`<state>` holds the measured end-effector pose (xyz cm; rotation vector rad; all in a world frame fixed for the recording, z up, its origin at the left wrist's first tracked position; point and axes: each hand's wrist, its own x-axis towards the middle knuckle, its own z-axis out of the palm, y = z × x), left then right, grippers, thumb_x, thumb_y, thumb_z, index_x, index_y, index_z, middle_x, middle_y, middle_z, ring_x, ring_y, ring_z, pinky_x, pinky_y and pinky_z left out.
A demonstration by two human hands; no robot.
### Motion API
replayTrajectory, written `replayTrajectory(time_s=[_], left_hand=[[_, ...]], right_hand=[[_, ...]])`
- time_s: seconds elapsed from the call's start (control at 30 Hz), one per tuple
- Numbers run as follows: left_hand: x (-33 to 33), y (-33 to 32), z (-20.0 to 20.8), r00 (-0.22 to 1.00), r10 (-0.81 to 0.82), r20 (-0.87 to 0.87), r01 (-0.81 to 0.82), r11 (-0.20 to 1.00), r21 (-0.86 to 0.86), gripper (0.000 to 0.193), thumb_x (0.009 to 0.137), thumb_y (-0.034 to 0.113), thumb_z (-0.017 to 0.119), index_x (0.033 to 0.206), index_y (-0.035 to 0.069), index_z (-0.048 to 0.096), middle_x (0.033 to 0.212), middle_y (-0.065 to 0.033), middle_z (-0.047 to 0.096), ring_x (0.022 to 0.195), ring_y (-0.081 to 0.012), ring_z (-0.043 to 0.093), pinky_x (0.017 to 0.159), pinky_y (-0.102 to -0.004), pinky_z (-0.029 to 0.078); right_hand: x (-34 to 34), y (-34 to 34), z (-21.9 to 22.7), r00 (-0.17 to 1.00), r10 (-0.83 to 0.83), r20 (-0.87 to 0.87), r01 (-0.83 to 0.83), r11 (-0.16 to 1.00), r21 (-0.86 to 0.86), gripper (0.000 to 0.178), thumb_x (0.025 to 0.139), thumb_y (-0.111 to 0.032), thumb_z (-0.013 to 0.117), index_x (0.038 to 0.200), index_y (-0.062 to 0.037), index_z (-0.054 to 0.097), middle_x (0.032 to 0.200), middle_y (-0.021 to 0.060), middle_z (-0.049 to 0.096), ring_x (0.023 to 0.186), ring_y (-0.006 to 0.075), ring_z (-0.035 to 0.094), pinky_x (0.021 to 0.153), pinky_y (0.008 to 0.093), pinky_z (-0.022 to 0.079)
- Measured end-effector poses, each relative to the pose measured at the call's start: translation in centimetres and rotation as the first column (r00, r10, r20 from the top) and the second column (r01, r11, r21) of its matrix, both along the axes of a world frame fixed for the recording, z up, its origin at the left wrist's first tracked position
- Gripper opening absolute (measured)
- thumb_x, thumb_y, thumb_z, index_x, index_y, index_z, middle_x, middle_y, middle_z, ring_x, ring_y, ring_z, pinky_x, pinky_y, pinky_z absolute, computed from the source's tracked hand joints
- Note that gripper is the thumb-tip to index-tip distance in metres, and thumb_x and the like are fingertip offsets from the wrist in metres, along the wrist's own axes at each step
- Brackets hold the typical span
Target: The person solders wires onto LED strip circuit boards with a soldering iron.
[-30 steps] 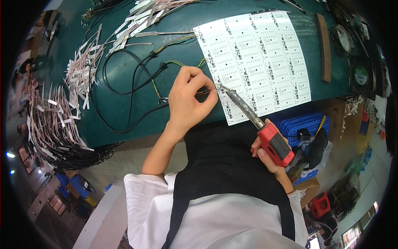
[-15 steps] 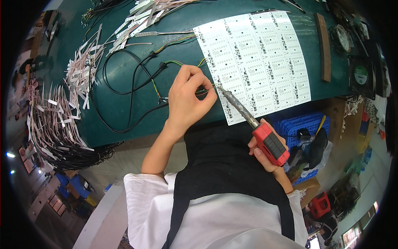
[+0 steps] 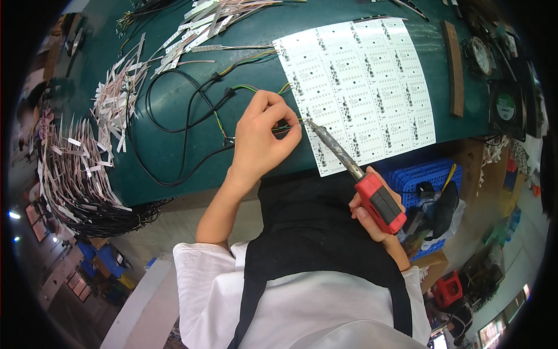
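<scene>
A white sheet of circuit boards (image 3: 360, 96) lies on the green table, its small boards set in rows. My left hand (image 3: 264, 134) is closed in a pinch at the sheet's left edge, on a thin wire (image 3: 300, 123) whose end meets the board. In my right hand (image 3: 372, 215) is a soldering iron (image 3: 381, 200) with a red and black handle. Its tip touches or nearly touches the board beside the wire end. Black cables (image 3: 185, 134) with yellow and green wires run from the left toward the sheet.
Bundles of pink wires with white strips (image 3: 113, 102) cover the table's left side, more (image 3: 200, 26) at the back. A brown bar (image 3: 452, 68) and a dark box with a round green label (image 3: 505, 107) lie at right. A blue basket (image 3: 415, 174) stands below the table's right edge.
The sheet has shifted very slightly at its far side. My left hand has moved a little to the left; the iron's tip stays at nearly the same spot.
</scene>
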<state>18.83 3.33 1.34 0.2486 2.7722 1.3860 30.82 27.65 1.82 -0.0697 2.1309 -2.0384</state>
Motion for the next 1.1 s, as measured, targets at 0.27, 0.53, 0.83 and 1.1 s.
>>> replayTrajectory(time_s=[0.27, 0.53, 0.83, 1.1], left_hand=[[-0.3, 0.1, 0.8, 0.993, 0.009, 0.117, -0.002, 0.998, -0.065, 0.008, 0.069, 0.008, 0.068, 0.071, 0.004, 0.062, 0.084, -0.0050, 0.053, 0.068, -0.0199, 0.056, 0.059, -0.0315, 0.047], [-1.4, -0.2, 1.0, 0.985, -0.063, 0.162, 0.089, 0.984, -0.157, 0.008, 0.067, 0.009, 0.069, 0.071, 0.004, 0.065, 0.079, -0.0045, 0.050, 0.062, -0.0155, 0.048, 0.058, -0.0282, 0.041], [-2.0, -0.2, 1.3, 0.975, -0.094, 0.199, 0.131, 0.974, -0.184, 0.010, 0.067, 0.012, 0.069, 0.070, 0.004, 0.065, 0.075, -0.0060, 0.049, 0.063, -0.0182, 0.050, 0.059, -0.0305, 0.042], [-2.2, -0.4, 1.5, 0.970, -0.106, 0.219, 0.148, 0.971, -0.185, 0.010, 0.066, 0.013, 0.069, 0.070, 0.005, 0.065, 0.075, -0.0063, 0.050, 0.064, -0.0190, 0.051, 0.061, -0.0313, 0.043]], right_hand=[[-0.2, -0.1, 0.1, 0.998, 0.053, -0.015, -0.052, 0.997, 0.061, 0.056, 0.077, 0.001, 0.063, 0.129, 0.0132, 0.048, 0.083, 0.0125, 0.068, 0.070, 0.0170, 0.068, 0.070, 0.0268, 0.053], [-0.6, 0.1, 0.4, 0.997, 0.051, -0.054, -0.047, 0.995, 0.084, 0.055, 0.076, 0.001, 0.063, 0.129, 0.0130, 0.050, 0.083, 0.0122, 0.067, 0.069, 0.0171, 0.068, 0.068, 0.0263, 0.053], [-0.6, 0.1, -0.2, 0.994, 0.040, -0.099, -0.033, 0.998, 0.062, 0.055, 0.076, 0.001, 0.064, 0.128, 0.0133, 0.050, 0.083, 0.0125, 0.067, 0.068, 0.0166, 0.068, 0.066, 0.0253, 0.053], [-0.6, 0.1, 0.6, 1.000, 0.002, 0.020, -0.003, 1.000, 0.021, 0.054, 0.074, 0.004, 0.063, 0.126, 0.0135, 0.051, 0.080, 0.0122, 0.067, 0.067, 0.0162, 0.067, 0.065, 0.0251, 0.053]])
